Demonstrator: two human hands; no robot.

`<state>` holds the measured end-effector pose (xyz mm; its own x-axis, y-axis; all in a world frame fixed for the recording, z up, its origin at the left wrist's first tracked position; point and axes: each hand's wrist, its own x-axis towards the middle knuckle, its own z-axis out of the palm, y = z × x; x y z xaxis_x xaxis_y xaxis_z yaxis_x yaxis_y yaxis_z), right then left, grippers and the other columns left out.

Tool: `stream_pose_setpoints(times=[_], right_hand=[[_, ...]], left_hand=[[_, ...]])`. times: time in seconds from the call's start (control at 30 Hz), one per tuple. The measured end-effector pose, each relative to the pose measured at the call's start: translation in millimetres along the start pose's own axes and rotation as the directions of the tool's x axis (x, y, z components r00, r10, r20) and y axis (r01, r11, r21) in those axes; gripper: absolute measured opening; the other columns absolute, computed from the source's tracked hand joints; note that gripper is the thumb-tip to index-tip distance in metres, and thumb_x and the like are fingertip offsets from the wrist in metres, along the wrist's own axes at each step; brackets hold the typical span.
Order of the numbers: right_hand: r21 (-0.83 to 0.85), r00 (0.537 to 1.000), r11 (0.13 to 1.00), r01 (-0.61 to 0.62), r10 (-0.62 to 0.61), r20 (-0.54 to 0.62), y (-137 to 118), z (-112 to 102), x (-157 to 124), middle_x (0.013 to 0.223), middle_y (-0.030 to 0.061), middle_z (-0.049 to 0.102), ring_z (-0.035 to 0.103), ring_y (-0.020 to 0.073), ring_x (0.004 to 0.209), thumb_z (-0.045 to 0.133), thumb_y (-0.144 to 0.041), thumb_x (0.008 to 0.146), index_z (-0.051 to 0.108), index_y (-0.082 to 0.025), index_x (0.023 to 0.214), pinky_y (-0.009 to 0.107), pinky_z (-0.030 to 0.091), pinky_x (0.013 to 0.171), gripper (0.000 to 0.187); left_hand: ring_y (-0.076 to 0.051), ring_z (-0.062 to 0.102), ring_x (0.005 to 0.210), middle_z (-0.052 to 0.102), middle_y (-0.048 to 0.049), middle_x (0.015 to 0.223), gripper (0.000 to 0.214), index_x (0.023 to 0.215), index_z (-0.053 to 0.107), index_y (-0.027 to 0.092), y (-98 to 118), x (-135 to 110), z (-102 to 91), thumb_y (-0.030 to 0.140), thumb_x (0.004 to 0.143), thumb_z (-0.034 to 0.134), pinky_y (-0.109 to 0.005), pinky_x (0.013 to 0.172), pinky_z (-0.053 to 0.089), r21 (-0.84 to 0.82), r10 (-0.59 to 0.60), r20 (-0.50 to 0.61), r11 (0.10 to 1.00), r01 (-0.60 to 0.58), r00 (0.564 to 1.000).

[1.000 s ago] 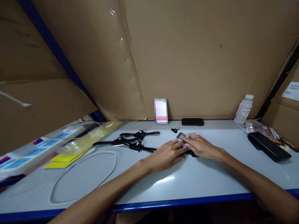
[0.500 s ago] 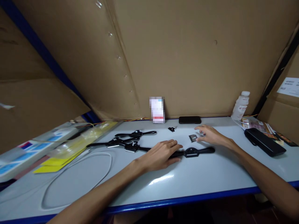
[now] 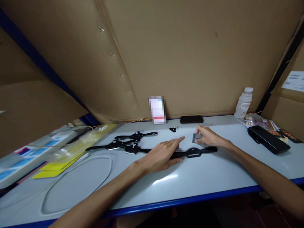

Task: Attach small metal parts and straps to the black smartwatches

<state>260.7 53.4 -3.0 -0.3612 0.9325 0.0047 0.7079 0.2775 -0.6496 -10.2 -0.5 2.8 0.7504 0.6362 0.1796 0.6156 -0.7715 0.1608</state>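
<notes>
Flat near the middle of the pale grey, blue-edged tabletop (image 3: 213, 177): a black metal tool with two slim handles and a round middle (image 3: 195, 152), long axis running left to right. Laid over its left handle, the left hand (image 3: 163, 154), palm down, fingers (image 3: 177, 141) stretched out and close together, forefinger pointing toward the back wall, nothing clasped. Just behind the tool's right half, the right hand (image 3: 208, 136), fingers curled inward and pinching a small grey metal plate (image 3: 194, 138) by its right edge. Plate low over the tabletop; touching it or lifted, impossible to tell. Right hand near the tool, contact not clear.

Left of the left hand, a cluster of more black two-handled tools (image 3: 128, 144), crossing one another, the nearest reaching toward the tip of the first tool's left handle. Behind the hands, a tiny black part (image 3: 173, 129). Farther back, against the brown cardboard wall (image 3: 178, 57), a flat black phone (image 3: 191, 119) and a small upright white card (image 3: 157, 110), blurred.

At the far right, a white plastic bottle (image 3: 243, 103) upright in the corner, printed paper (image 3: 258, 122) beside it, and a long black case (image 3: 264, 139) lying at an angle. At the left, a loop of white cable (image 3: 111, 163) flat on the tabletop, clear-and-yellow packets (image 3: 71, 152) beyond it, and blue-and-white boxes (image 3: 21, 156) at the edge, too blurred for detail.
</notes>
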Motion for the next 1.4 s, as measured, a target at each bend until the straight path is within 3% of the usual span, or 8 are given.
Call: stream_pose_setpoints(times=[0.13, 0.23, 0.33, 0.47, 0.63, 0.83, 1.4], right_hand=[[0.077, 1.000, 0.997, 0.017, -0.015, -0.023, -4.6, -1.5, -5.6, 0.068, -0.0052, 0.057, 0.053, 0.0130, 0.056, 0.066, -0.009, 0.076, 0.055, -0.021, 0.103, 0.027, 0.036, 0.055, 0.032], [0.147, 0.997, 0.987, 0.060, -0.053, -0.050, -9.9, -7.2, -7.9, 0.075, -0.0009, 0.062, 0.056, 0.0143, 0.067, 0.065, -0.012, 0.077, 0.059, -0.020, 0.097, 0.025, 0.039, 0.055, 0.023], [0.293, 0.989, 0.947, 0.135, -0.148, 0.022, -14.0, -10.8, -9.3, 0.078, 0.0008, 0.061, 0.057, 0.0153, 0.073, 0.066, -0.021, 0.080, 0.067, -0.018, 0.091, 0.024, 0.044, 0.056, 0.011], [0.381, 0.968, 0.915, 0.133, -0.203, 0.150, -14.7, -3.1, -10.2, 0.071, -0.0010, 0.063, 0.056, 0.0139, 0.065, 0.070, -0.022, 0.075, 0.075, -0.017, 0.093, 0.027, 0.045, 0.059, 0.019], [0.377, 0.973, 0.919, 0.115, -0.181, 0.143, -13.1, 6.6, -10.0, 0.073, 0.0015, 0.070, 0.062, 0.0152, 0.069, 0.074, -0.020, 0.073, 0.075, -0.017, 0.083, 0.029, 0.047, 0.065, 0.010], [0.327, 0.957, 0.932, 0.155, -0.224, 0.185, -16.1, 8.8, -10.9, 0.069, 0.0004, 0.069, 0.057, 0.0136, 0.064, 0.073, -0.021, 0.076, 0.079, -0.018, 0.083, 0.027, 0.042, 0.061, 0.010], [0.409, 0.936, 0.908, 0.092, -0.220, 0.276, -18.6, 17.8, -12.2, 0.072, 0.0005, 0.068, 0.057, 0.0139, 0.067, 0.074, -0.023, 0.075, 0.073, -0.018, 0.076, 0.027, 0.043, 0.064, 0.005]], left_hand=[[-0.024, 0.067, 0.089, 0.067, -0.0087, 0.104, 0.028, 0.128, 0.058, 0.018, 0.6, 1.8, 1.0, 0.030, 0.105, 0.048, -0.037, 0.076, 0.054, 0.066, 0.076, 0.037, 0.995, -0.078, 0.996], [-0.022, 0.065, 0.084, 0.065, -0.0083, 0.098, 0.028, 0.114, 0.067, 0.018, -0.1, 3.1, 1.7, 0.028, 0.107, 0.042, -0.034, 0.071, 0.052, 0.087, 0.116, 0.061, 0.989, -0.121, 0.991], [-0.022, 0.065, 0.085, 0.065, -0.0093, 0.099, 0.030, 0.117, 0.068, 0.018, -1.1, 3.0, 0.6, 0.026, 0.107, 0.041, -0.033, 0.070, 0.051, 0.103, 0.134, 0.059, 0.985, -0.139, 0.989], [-0.021, 0.064, 0.085, 0.065, -0.0090, 0.098, 0.031, 0.119, 0.069, 0.019, -1.9, 2.0, -1.6, 0.023, 0.106, 0.041, -0.032, 0.070, 0.051, 0.112, 0.142, 0.054, 0.983, -0.147, 0.988], [-0.020, 0.065, 0.084, 0.065, -0.0089, 0.098, 0.030, 0.119, 0.069, 0.019, -1.7, 1.8, -3.2, 0.021, 0.105, 0.042, -0.031, 0.070, 0.050, 0.117, 0.145, 0.064, 0.981, -0.151, 0.987], [-0.022, 0.066, 0.086, 0.066, -0.0089, 0.099, 0.029, 0.118, 0.069, 0.018, -0.3, 2.2, -6.1, 0.020, 0.105, 0.043, -0.032, 0.069, 0.048, 0.123, 0.136, 0.086, 0.982, -0.146, 0.987], [-0.021, 0.066, 0.081, 0.065, -0.0054, 0.096, 0.021, 0.108, 0.069, 0.020, 5.0, 0.1, -16.7, 0.019, 0.098, 0.050, -0.032, 0.067, 0.046, 0.067, 0.137, 0.106, 0.987, -0.145, 0.985]])
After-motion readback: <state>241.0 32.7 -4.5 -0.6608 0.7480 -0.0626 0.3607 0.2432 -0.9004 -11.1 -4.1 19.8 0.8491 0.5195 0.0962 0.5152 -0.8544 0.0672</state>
